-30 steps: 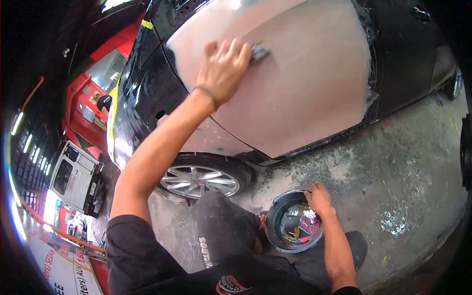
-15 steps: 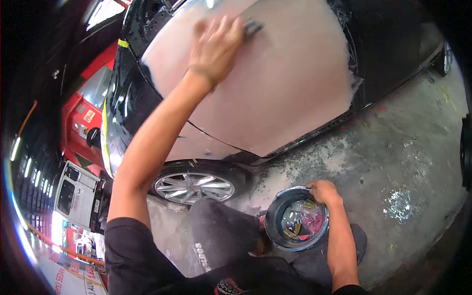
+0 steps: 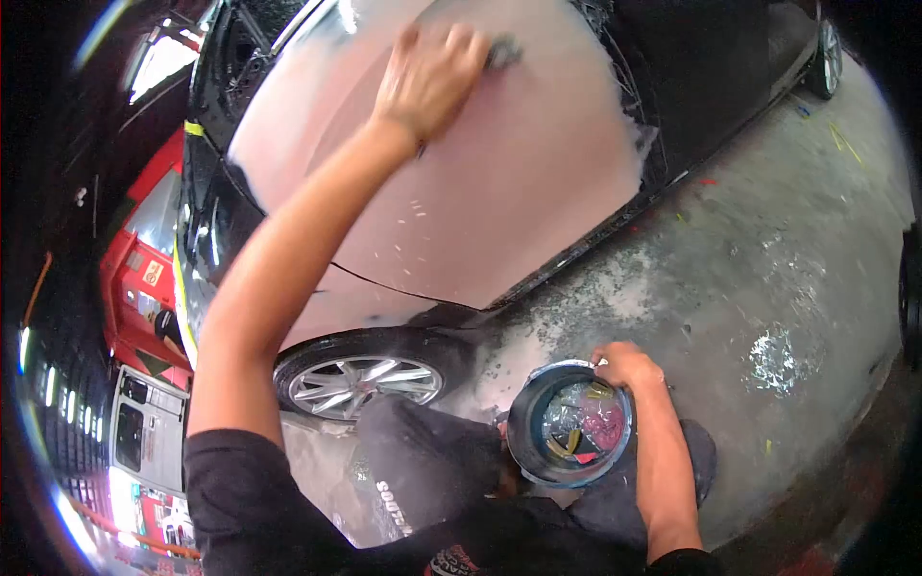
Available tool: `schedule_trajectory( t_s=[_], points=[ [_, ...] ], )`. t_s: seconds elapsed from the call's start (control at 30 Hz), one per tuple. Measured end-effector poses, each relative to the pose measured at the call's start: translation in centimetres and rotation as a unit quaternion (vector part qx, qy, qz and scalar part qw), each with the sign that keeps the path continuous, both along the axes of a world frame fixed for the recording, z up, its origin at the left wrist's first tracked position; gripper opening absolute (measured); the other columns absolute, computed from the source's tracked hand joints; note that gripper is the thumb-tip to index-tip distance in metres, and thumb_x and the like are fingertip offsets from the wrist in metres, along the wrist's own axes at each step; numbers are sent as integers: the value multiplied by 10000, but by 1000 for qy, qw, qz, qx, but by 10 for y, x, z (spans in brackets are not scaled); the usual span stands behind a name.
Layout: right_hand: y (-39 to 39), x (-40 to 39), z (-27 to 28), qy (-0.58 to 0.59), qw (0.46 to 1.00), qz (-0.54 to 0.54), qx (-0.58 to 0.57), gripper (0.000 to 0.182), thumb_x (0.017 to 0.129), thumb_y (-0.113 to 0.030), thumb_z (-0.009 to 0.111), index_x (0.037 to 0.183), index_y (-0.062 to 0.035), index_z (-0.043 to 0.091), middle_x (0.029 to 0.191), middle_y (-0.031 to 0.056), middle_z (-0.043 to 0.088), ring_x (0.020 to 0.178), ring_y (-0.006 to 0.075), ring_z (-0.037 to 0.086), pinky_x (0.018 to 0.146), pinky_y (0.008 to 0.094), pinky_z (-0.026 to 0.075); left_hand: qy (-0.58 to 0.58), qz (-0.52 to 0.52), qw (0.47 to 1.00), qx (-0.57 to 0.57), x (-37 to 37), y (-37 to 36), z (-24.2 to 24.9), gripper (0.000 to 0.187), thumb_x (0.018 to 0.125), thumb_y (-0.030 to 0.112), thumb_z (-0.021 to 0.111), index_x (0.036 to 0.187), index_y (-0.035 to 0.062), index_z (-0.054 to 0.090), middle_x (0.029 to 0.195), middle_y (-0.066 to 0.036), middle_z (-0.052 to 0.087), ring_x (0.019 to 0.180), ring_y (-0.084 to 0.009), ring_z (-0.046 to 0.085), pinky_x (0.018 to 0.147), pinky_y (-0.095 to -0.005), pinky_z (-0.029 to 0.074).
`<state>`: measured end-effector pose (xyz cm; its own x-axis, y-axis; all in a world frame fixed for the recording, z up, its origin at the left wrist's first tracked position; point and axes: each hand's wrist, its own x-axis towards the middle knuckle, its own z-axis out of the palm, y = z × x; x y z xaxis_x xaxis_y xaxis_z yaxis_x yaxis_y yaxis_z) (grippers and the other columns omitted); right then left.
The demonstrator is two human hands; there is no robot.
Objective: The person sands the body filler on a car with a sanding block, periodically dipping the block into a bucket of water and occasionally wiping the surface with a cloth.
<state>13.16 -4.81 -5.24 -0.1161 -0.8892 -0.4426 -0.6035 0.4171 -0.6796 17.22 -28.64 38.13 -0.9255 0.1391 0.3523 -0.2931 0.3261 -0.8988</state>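
My left hand presses a dark grey sanding pad against the car door panel. That panel has a dull, pinkish-beige surface, wet in places, with droplets below my wrist. The palm hides most of the pad, and its far end sticks out past my fingers. Lower right, my right hand grips the rim of a dark bucket. Water, a pink cloth-like piece and several yellowish strips lie inside the bucket, which sits between my legs.
Below the panel is a silver-spoked car wheel. The wet concrete floor spreads to the right, with pale residue and a foamy patch. A white van stands at the left, near a person in dark clothing.
The view has shifted, so car and bucket sit slightly further left. My left hand has moved a little across the panel with the pad. My right hand stays on the bucket rim.
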Motion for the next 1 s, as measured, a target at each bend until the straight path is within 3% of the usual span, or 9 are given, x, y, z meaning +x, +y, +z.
schedule_trajectory(
  t_s=[0.07,0.13,0.23,0.3,0.43,0.57,0.63,0.9,1.0],
  points=[
    [18,-17,17,-91,991,-46,85,349,917,-234,727,1259,-181,774,1224,150,774,1073,363,761,950,468,606,29,-65,993,97,-71,10,28,178,1033,102,546,1192,139,615,1133,-116,701,1146,-294,685,1051,-510,434],
    [27,-19,19,-130,981,-74,120,367,889,-223,721,1249,-184,785,1286,150,765,1134,384,749,990,481,594,46,-57,996,42,-102,8,31,209,1049,126,520,1226,117,631,1155,-119,705,1167,-270,686,1068,-516,430],
    [27,-15,12,-69,992,-58,93,364,871,-200,728,1227,-172,796,1276,156,768,1153,391,743,1001,478,594,8,17,996,87,-73,11,19,298,988,118,579,1286,139,589,1177,-128,710,1201,-293,676,1062,-538,416],
    [16,-8,-2,26,998,-11,58,354,862,-186,728,1207,-162,805,1269,161,769,1172,397,736,1018,477,589,-11,-37,999,-6,-3,-1,-15,204,962,106,615,1160,146,647,1130,-52,654,1138,-216,649,995,-458,420],
    [19,-14,-2,16,999,-5,33,399,899,-199,764,1298,-197,774,1115,111,811,874,267,790,778,418,646,-69,55,996,10,29,11,-17,223,979,108,591,1197,151,605,1137,-58,639,1163,-221,646,1011,-466,406],
    [30,-10,8,-13,998,-35,51,370,867,-179,703,1222,-208,804,1299,156,758,1232,375,713,1080,473,557,20,15,999,37,-71,14,31,241,976,59,566,1210,113,585,1193,-108,697,1187,-279,678,995,-508,415],
    [32,-11,8,-26,998,-50,39,385,863,-171,703,1232,-219,801,1306,148,756,1237,369,712,1083,470,556,102,-18,993,50,-117,14,46,220,1049,139,511,1215,104,651,1146,-112,708,1163,-269,686,1080,-523,422],
    [20,-13,-25,43,999,7,-1,474,822,-238,828,1294,-232,788,1295,134,767,1239,341,714,1047,441,576,-109,78,991,-8,53,19,-36,244,984,125,603,1225,157,607,1096,-56,624,1142,-230,642,1027,-467,397],
    [16,-10,-37,60,998,-5,-1,470,797,-250,835,1265,-214,800,1283,142,770,1226,353,718,1043,450,576,-84,40,995,30,7,17,-23,269,976,114,614,1244,137,626,1110,-51,651,1134,-217,658,1045,-476,402]
  ],
)
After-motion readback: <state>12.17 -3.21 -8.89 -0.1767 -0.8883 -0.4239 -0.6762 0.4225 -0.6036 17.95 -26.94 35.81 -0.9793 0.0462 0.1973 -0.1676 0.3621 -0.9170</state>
